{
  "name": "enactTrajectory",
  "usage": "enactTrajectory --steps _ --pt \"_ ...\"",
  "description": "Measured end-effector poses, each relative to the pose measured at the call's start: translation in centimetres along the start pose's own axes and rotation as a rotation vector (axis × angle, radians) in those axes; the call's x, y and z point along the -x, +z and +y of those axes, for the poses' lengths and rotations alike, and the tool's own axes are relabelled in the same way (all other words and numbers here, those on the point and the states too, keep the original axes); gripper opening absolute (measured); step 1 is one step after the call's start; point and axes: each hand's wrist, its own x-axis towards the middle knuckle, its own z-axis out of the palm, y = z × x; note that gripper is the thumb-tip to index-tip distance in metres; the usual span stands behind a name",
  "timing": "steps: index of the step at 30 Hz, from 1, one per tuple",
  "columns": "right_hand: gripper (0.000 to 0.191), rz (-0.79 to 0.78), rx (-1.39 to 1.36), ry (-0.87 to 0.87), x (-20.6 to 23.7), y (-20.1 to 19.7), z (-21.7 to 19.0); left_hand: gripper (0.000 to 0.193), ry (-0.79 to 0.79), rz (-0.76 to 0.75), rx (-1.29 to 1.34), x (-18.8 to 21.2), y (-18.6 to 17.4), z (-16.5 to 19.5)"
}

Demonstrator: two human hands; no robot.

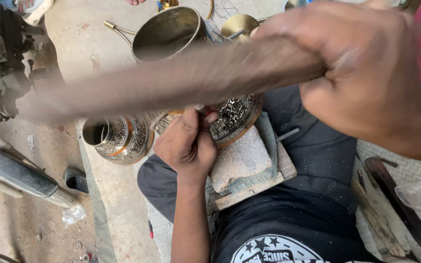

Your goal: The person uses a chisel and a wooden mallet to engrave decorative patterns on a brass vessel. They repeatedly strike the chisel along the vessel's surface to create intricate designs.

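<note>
The right hand (366, 73) has its grip wrapped tight around a wooden stick (171, 85), blurred and stretching leftward across the view. The left hand (187, 143) pinches a small tool, mostly hidden, against an engraved brass vessel (237, 114) resting on a padded block (244, 163) in the lap. A second engraved brass vase (120, 139) lies just beside the left hand on the mat (118, 195).
</note>
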Motion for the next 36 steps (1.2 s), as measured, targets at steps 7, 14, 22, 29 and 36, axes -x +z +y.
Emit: enactTrajectory --steps 7,14,22,29,36 --pt "0.036 -0.074 -0.007 0.193 0.4 0.2 -0.8 0.048 0.017 -0.012 -0.081 0.3 -0.2 -0.4" --pt "0.025 -0.244 0.126 0.274 1.3 -1.3 0.2 0.054 0.068 -0.016 -0.079 1.1 1.5 0.7" --pt "0.011 -0.029 -0.332 0.231 1.1 -0.7 1.2 0.050 0.024 -0.011 -0.046 1.8 1.7 0.2" --pt "0.022 0.026 -0.262 0.101 1.0 -0.8 1.7 0.053 0.083 0.026 -0.086 1.8 2.3 0.1" --pt "0.038 -0.044 -0.270 0.170 3.7 0.6 3.3 0.063 0.117 0.059 -0.161 2.2 2.4 -0.4"
